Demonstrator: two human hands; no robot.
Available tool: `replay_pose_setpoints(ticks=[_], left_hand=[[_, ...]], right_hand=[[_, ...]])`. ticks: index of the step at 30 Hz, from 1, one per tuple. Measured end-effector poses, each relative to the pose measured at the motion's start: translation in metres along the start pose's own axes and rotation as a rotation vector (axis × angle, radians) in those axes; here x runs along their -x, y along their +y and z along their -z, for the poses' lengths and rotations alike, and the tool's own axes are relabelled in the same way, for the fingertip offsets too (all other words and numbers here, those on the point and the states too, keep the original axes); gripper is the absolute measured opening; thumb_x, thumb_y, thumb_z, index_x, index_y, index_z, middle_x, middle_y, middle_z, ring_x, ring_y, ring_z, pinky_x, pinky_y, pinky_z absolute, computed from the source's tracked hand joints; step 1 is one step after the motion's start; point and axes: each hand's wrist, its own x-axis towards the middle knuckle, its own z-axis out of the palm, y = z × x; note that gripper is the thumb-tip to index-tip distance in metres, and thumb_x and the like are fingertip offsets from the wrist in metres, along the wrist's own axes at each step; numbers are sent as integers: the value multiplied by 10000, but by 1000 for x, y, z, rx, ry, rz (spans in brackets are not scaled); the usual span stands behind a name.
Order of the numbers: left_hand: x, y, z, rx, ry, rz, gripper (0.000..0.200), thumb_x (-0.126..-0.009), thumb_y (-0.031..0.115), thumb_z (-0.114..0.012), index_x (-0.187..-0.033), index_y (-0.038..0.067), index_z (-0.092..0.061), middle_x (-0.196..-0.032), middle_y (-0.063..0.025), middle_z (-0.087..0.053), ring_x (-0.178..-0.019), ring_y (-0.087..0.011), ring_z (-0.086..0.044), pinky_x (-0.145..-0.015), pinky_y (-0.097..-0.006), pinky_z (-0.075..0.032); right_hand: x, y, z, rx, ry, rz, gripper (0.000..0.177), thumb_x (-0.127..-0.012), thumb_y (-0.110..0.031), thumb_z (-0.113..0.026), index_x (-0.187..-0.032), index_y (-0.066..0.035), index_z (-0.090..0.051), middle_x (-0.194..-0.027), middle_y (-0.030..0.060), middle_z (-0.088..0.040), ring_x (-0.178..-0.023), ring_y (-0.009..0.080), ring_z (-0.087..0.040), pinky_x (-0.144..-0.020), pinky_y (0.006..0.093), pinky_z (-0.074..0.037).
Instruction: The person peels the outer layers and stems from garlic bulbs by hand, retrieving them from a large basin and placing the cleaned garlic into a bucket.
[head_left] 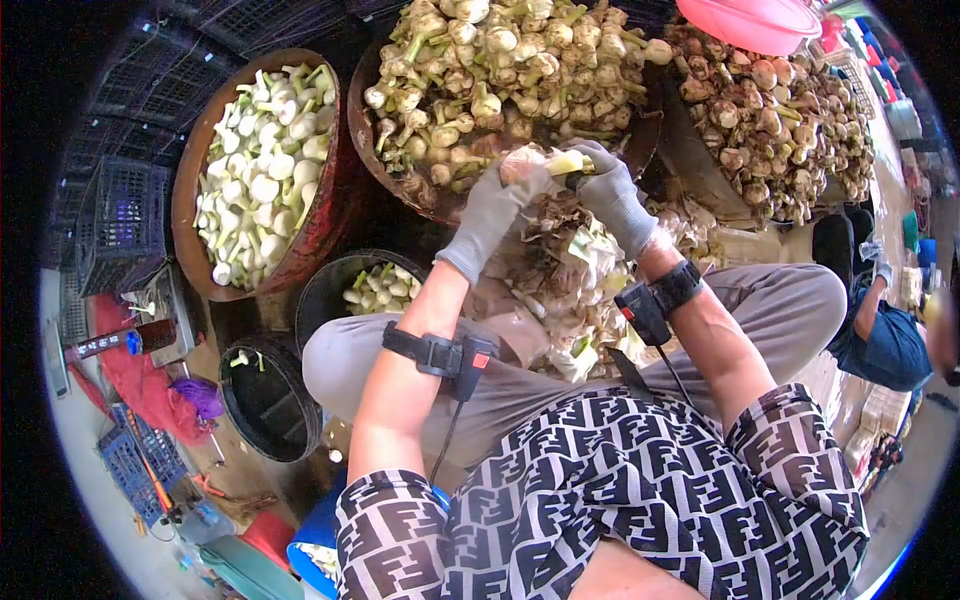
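Closed round a garlic bulb (525,163) is my left hand (497,213), in a grey glove. The bulb has pinkish outer skin, and its pale green stem (570,163) points right. My right hand (612,197), also gloved, is closed at the stem's end. A small dark object shows by its fingers, too hidden to name. Beyond both hands, a wide rusty pan (400,190) holds a heap of unpeeled garlic bulbs (510,60) with some murky water. Below the hands, a pile of peeled garlic skins and leaves (585,290) lies between my legs.
A rusty tub (330,225) of clean white garlic stands left. Nearer are a black bucket (310,300) with peeled bulbs and another black bucket (270,410). Brown garlic (770,130) is heaped at right, beside a pink basin (755,22). Another person (880,340) sits far right.
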Motion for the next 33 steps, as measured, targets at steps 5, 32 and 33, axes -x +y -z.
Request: replay_pose_setpoints(ticks=[5,32,33], left_hand=[[0,3,3,-41,36,-64,407,-823,231,-638,-1138,7,-511,-1023,-53,-590,-905,-107,-541,-778,-219,-441],[-3,31,13,126,322,-42,192,-822,111,-627,-983,5,-621,-884,-52,-651,-705,-80,-602,-504,-187,-477],[-2,30,9,100,296,-27,194,-814,98,-634,-983,3,-622,-887,-55,-651,-721,-79,-600,-529,-190,-482]], right_hand=[[1,-4,11,-546,-163,-443,245,-777,-29,-594,-1021,-13,-609,-843,47,-640,-756,128,-600,-678,242,-474],[35,5,69,510,-366,-40,293,-806,-192,-598,-1092,-129,-588,-1031,136,-608,-923,240,-604,-780,291,-465],[30,-9,53,109,-188,-93,308,-774,-192,-643,-1076,-145,-604,-1002,135,-610,-903,269,-595,-781,317,-463]])
